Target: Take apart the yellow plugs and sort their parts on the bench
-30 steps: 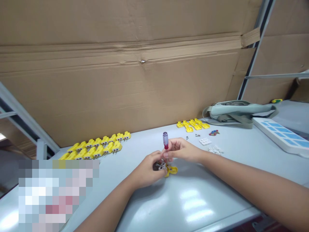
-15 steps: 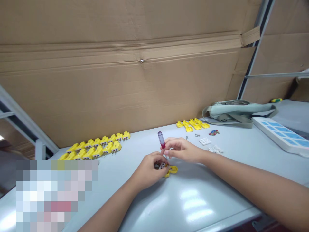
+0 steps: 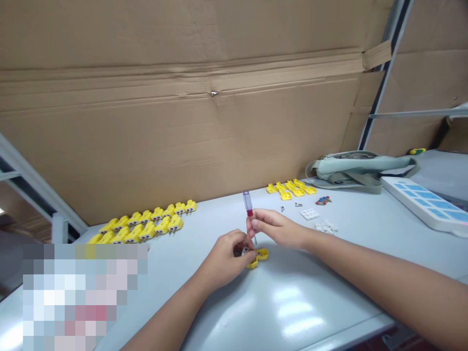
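My right hand (image 3: 272, 225) grips a screwdriver (image 3: 247, 201) by its shaft, just under the clear handle with the red collar. The tool stands nearly upright, its tip a little above and behind a yellow plug shell (image 3: 262, 254). Fingers and thumb of my left hand (image 3: 227, 256) pinch that shell against the table, together with a white plug insert (image 3: 244, 251) at its left end. Part of the shell and insert is hidden behind the left fingers.
Two rows of yellow plugs (image 3: 148, 230) with metal pins stand at left. Further right lie yellow half shells (image 3: 298, 192), small metal parts (image 3: 299, 204), red and blue pieces (image 3: 323, 200) and white parts (image 3: 310, 214). Behind are a bag (image 3: 347, 168) and a white-and-blue case (image 3: 427, 200).
My right hand has raised the screwdriver, so its tip has come up off the plug shell, and its fingers have closed on the shaft. My left hand stays in place.
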Motion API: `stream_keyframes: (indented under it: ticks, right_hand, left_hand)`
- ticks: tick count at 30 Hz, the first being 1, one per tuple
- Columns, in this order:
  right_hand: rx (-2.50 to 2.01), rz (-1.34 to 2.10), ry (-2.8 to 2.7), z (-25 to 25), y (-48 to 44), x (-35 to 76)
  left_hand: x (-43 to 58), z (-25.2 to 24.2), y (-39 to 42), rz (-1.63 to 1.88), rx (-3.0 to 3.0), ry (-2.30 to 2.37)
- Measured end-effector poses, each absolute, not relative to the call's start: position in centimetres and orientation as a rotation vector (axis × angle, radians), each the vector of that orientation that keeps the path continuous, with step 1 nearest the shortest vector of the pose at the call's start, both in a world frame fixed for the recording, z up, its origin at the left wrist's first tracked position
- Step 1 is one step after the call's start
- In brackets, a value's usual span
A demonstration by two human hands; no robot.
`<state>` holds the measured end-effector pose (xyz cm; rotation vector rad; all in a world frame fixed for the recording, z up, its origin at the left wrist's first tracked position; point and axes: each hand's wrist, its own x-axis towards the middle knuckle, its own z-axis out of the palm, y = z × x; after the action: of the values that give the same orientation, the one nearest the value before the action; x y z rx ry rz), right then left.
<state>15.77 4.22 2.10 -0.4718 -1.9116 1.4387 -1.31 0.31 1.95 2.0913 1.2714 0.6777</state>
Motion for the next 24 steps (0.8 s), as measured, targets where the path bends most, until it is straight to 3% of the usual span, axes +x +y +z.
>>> stream_keyframes:
  ticks: [6,13,24]
  right_hand:
    - [-0.635,1.261,-1.997,2.4,4.3,16.2]
    - [-0.704,0.808,-2.408,2.6,4.1,16.6]
    - [-0.846,0.642,-2.246,2.6,3.7,16.0]
  left_hand:
    - [-1.7,1.8,0.8,0.729,1.815,1.239]
    - [-1.9,1.4,1.1,0.758,1.755,1.122]
    - [-1.8,2.0,1.3,0.941,1.41,1.162]
